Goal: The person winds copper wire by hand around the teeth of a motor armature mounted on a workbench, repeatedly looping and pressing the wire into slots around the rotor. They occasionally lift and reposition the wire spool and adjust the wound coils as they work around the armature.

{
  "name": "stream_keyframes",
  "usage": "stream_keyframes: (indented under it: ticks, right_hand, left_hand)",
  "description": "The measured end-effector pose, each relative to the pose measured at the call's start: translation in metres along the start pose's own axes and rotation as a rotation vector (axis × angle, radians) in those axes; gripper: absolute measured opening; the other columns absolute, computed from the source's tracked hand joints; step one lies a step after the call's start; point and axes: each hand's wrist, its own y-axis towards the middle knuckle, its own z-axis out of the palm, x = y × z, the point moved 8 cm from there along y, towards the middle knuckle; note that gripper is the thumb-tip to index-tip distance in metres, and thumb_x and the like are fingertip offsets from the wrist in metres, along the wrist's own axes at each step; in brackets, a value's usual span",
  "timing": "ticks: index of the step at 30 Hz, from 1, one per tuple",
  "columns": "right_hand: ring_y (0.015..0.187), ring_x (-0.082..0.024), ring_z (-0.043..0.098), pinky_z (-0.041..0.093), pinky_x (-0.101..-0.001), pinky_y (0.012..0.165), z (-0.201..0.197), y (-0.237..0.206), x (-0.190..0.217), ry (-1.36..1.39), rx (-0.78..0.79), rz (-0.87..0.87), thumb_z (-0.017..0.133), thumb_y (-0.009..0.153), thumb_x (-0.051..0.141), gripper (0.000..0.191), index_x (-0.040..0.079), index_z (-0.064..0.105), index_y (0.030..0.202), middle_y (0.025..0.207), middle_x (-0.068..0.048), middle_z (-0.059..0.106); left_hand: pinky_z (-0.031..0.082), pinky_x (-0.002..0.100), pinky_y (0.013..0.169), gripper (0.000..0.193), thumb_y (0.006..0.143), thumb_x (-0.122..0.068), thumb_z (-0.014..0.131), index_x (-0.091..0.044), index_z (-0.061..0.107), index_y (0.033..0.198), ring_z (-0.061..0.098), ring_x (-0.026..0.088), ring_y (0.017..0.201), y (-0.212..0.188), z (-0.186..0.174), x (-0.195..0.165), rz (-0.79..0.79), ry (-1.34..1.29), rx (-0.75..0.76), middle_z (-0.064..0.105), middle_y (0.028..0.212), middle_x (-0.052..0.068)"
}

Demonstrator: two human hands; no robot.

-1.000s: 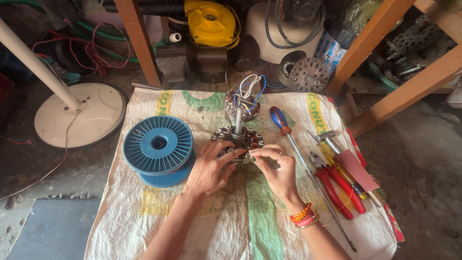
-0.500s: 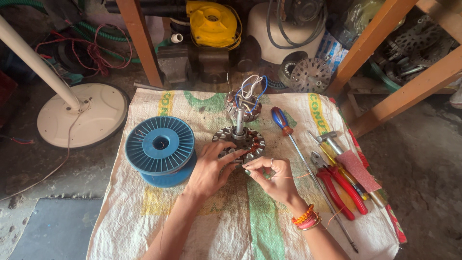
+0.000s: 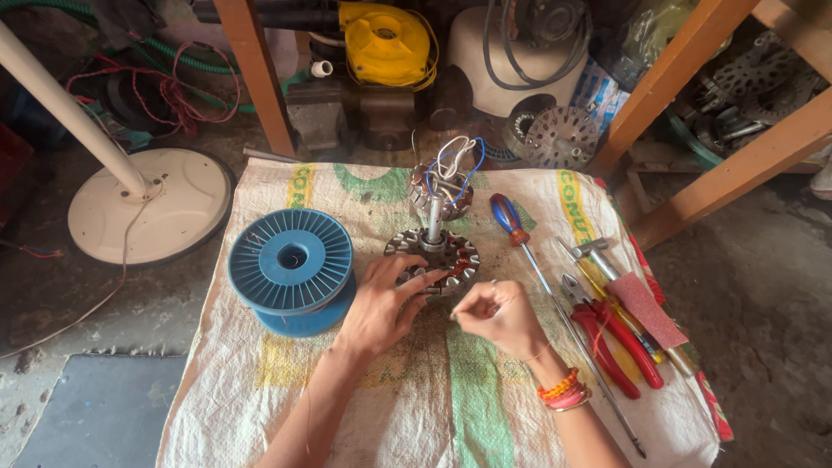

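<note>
While the left hand [image 3: 381,305] steadies the round motor stator [image 3: 433,256] with fingers spread over its near rim, the right hand [image 3: 498,319] hovers just beside it, fingertips pinched together (whether on fine wire cannot be told). Stator stands on a woven sack [image 3: 451,407], shaft upright, coloured leads at top. Blue wire spool [image 3: 292,270] just left; blue-handled screwdriver [image 3: 523,245], red pliers [image 3: 607,338], sandpaper strip [image 3: 648,310] to the right

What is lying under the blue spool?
The blue spool stands on the woven sack spread over the floor. The sack part directly beneath it is covered, so anything there stays hidden.
</note>
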Motion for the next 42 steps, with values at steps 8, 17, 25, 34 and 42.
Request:
stream_keyframes:
  ticks: [8,17,25,34,42]
  right_hand:
    - [0.067,-0.004,0.065,0.051,-0.0186,0.063,-0.071,-0.019,0.016,-0.040,-0.619,-0.239,0.074,0.085,-0.004,0.011,0.004,0.077,0.093,0.084,-0.004,0.076]
    - [0.076,-0.003,0.057,0.042,-0.0172,0.069,-0.078,-0.051,0.043,-0.107,-0.940,-0.427,0.073,0.094,-0.007,0.015,-0.001,0.074,0.107,0.103,-0.009,0.077]
    - [0.085,-0.006,0.069,0.054,-0.0223,0.078,-0.060,-0.021,0.051,-0.002,-0.660,-0.414,0.073,0.088,0.006,0.034,0.008,0.069,0.121,0.113,-0.007,0.077]
    - [0.093,-0.014,0.068,0.051,-0.0299,0.088,-0.017,-0.013,0.048,-0.195,-0.454,-0.271,0.075,0.091,0.003,0.019,0.007,0.081,0.108,0.104,-0.005,0.081]
    - [0.082,-0.007,0.074,0.058,-0.0228,0.076,0.002,-0.010,0.036,-0.067,-0.282,-0.230,0.074,0.090,0.006,0.015,0.009,0.082,0.103,0.098,-0.002,0.082]
  left_hand:
    - [0.042,0.051,0.110,0.050,0.085,-0.011,0.073,-0.023,0.067,0.133,0.057,0.030,0.124,0.000,-0.001,-0.002,0.001,-0.006,0.002,0.060,0.130,0.007]
    - [0.042,0.050,0.110,0.050,0.085,-0.010,0.073,-0.023,0.067,0.133,0.057,0.030,0.123,0.002,-0.003,-0.003,0.001,-0.001,-0.002,0.060,0.130,0.008]
    - [0.042,0.050,0.111,0.051,0.084,-0.011,0.074,-0.022,0.067,0.133,0.057,0.029,0.123,0.001,-0.002,-0.001,-0.008,-0.005,0.005,0.060,0.130,0.008]
    - [0.041,0.050,0.108,0.049,0.083,-0.012,0.075,-0.020,0.068,0.131,0.057,0.030,0.122,0.001,-0.004,-0.003,-0.005,-0.019,-0.004,0.062,0.128,0.007]
    - [0.041,0.050,0.109,0.050,0.082,-0.014,0.076,-0.017,0.067,0.131,0.057,0.031,0.122,0.002,-0.001,-0.001,0.004,-0.002,-0.005,0.061,0.129,0.008]
